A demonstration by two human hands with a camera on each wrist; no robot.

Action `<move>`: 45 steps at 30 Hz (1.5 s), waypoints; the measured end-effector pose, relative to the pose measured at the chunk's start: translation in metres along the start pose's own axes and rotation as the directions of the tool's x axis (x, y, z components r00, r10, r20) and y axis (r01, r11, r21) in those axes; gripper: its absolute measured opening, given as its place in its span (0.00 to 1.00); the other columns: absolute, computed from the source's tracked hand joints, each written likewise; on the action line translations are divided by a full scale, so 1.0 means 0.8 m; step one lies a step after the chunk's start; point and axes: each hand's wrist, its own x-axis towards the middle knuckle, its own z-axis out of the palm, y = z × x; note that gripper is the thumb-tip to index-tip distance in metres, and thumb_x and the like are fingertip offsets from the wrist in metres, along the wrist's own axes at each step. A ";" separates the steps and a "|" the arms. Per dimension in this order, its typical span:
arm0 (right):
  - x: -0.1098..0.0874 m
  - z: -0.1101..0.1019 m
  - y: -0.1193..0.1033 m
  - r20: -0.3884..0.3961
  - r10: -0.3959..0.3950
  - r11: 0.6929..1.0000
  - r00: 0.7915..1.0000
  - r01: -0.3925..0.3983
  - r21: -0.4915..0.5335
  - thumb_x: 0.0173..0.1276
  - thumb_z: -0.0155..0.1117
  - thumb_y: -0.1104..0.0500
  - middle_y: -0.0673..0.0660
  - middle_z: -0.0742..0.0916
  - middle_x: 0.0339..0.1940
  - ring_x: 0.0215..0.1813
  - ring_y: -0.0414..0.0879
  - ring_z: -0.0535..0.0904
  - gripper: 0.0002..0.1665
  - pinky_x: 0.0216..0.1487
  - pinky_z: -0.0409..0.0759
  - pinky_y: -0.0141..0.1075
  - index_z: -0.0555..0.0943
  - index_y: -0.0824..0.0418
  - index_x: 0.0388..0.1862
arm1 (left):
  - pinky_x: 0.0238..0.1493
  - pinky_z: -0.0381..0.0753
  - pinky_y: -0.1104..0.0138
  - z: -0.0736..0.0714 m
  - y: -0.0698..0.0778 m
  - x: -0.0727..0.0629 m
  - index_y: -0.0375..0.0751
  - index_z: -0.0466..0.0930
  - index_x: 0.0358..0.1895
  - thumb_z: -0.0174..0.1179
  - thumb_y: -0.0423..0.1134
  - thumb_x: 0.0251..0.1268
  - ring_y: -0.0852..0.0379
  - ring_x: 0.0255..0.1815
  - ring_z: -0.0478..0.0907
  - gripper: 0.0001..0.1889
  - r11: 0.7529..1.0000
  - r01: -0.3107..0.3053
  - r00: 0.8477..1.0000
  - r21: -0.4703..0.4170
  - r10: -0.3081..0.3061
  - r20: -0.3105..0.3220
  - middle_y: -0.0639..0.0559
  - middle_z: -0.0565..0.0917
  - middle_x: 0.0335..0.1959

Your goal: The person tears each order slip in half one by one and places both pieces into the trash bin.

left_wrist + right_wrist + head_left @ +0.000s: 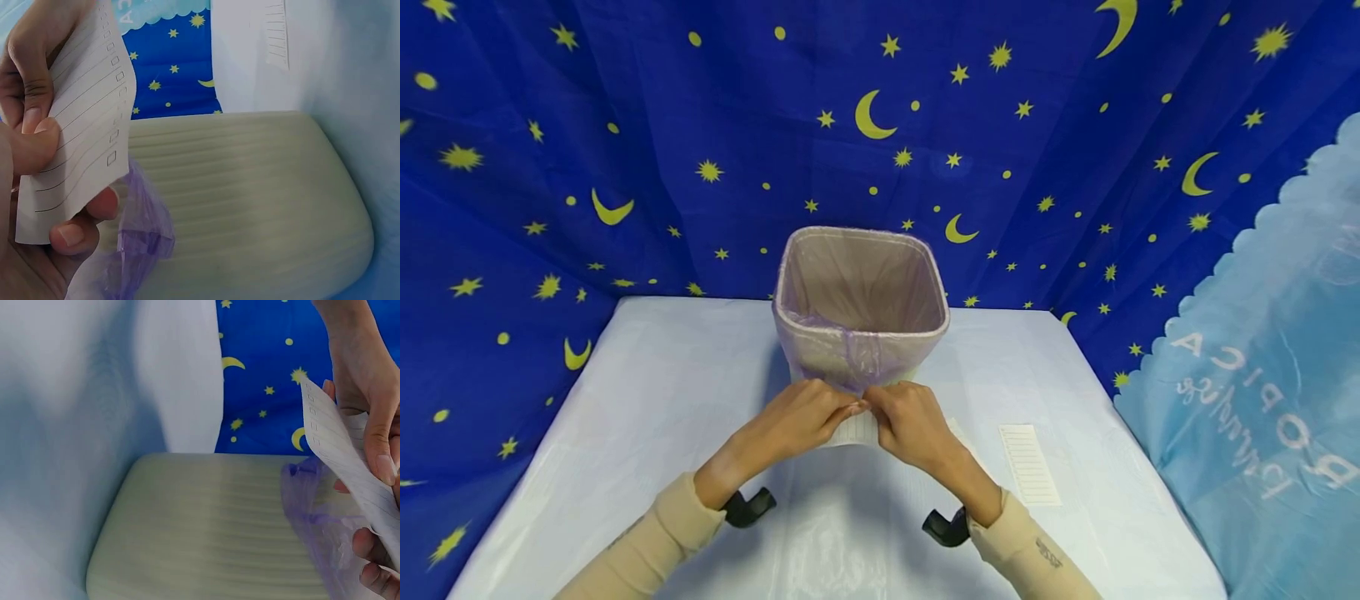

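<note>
Both hands meet in front of a pale ribbed bin. My left hand pinches a white lined sheet with small checkboxes between thumb and fingers. My right hand grips the same sheet close beside it, its thumb on the lined face in the left wrist view. In the head view the hands hide most of the sheet; its lower part shows beneath them. A translucent purple bag lines the bin, folded over the rim, and its loose edge hangs right behind the sheet.
Another lined paper strip lies on the white-covered table, right of the hands. Behind stands a blue curtain with yellow moons and stars. A light blue cloth hangs at the right. Black mounts sit at both wrists.
</note>
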 end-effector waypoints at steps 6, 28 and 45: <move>0.006 0.000 -0.006 0.013 0.085 0.993 0.996 -0.086 0.075 0.50 0.60 0.72 0.47 0.71 0.12 0.17 0.38 0.62 0.12 0.20 0.61 0.29 0.75 0.55 0.17 | 0.19 0.62 0.75 -0.003 -0.001 0.001 0.45 0.79 0.22 0.57 0.40 0.70 0.69 0.16 0.55 0.15 0.999 -0.034 0.999 0.042 0.035 -0.018 0.64 0.59 0.14; 0.019 0.000 -0.009 0.206 0.310 0.843 0.928 -0.368 0.391 0.57 0.56 0.75 0.42 0.64 0.12 0.16 0.30 0.55 0.16 0.19 0.53 0.25 0.75 0.60 0.15 | 0.17 0.60 0.74 -0.004 -0.002 0.000 0.47 0.86 0.26 0.61 0.40 0.66 0.70 0.15 0.52 0.10 0.990 -0.089 0.989 0.113 0.102 -0.109 0.62 0.61 0.10; 0.015 -0.002 0.000 0.319 0.292 0.813 0.902 -0.410 0.414 0.67 0.59 0.68 0.46 0.78 0.18 0.21 0.32 0.64 0.12 0.24 0.63 0.26 0.82 0.60 0.24 | 0.18 0.60 0.74 -0.007 0.001 -0.002 0.48 0.89 0.41 0.60 0.49 0.67 0.70 0.13 0.54 0.12 0.994 0.095 0.993 0.045 -0.098 0.061 0.65 0.57 0.11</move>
